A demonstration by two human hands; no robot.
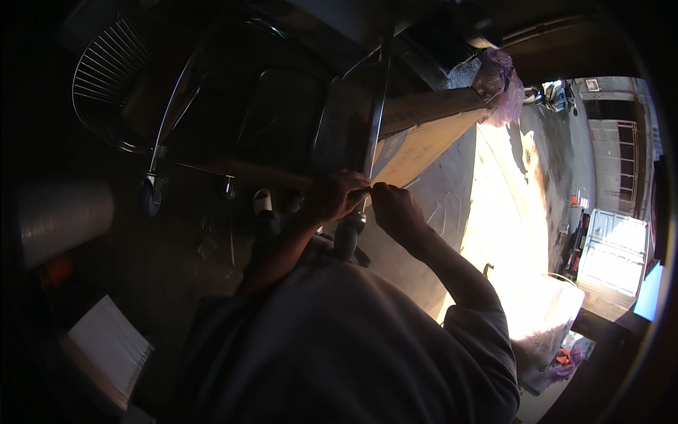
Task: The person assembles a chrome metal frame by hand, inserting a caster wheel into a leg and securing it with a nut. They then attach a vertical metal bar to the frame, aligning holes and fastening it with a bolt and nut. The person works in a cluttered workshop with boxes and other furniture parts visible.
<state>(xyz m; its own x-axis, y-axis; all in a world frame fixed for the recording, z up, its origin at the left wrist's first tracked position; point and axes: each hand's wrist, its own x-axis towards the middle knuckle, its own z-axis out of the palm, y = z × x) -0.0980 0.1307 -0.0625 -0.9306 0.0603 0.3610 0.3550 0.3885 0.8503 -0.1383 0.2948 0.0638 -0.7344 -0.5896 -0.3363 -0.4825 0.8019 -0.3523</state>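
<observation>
My left hand (335,196) and my right hand (393,209) meet in front of a shiny metal post (376,127). The fingers of both are closed, with the tips pinched close together beside the post. Whatever they hold is too small and dark to make out. Just below my hands, a caster wheel (346,237) sits at the foot of the post. The post belongs to a dark wheeled metal frame, which has another caster (150,194) at the left.
A cardboard box (431,141) stands right behind the post, with a crumpled purple plastic bag (501,88) at its far end. A wire basket (106,78) is at the upper left. At the left lie a wrapped roll (67,219) and a white-topped box (113,346). Bright sunlight falls on the right.
</observation>
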